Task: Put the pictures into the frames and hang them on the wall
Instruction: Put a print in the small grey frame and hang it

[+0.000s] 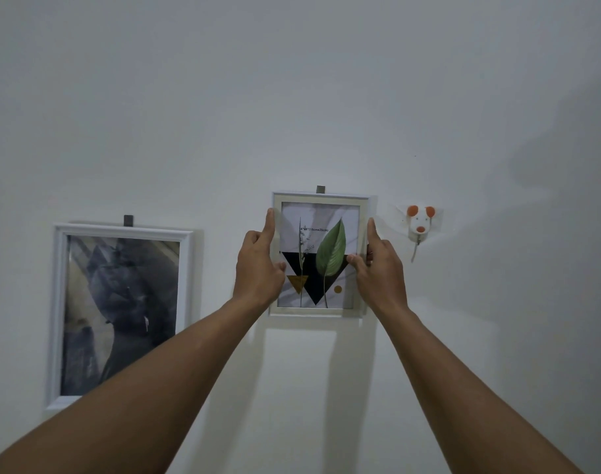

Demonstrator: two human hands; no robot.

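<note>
Both bare forearms run up from the bottom edge to the small white rectangular picture frame point(321, 198). It sits upright and flat against the white wall point(292, 97), centre-right of view. On its left edge the left grip point(258, 265) pinches it, thumb over the front and index finger straight up the side. On the right edge the right grip point(377, 265) mirrors that, thumb on the glass. Inside the frame is a print with green leaf, dried stem and black triangles point(329, 251). A small grey tab point(321, 189) shows just above the frame's top edge; can't tell whether the frame hangs on it. Near the frame's right side, apart from it, is a white mouse-shaped wall hook with orange ears and nose point(420, 224). Well to the left and lower hangs a larger white moulded frame point(121, 230) with a grey abstract print point(121, 302), under a second grey tab point(129, 219). The left forearm crosses its lower right corner.
</note>
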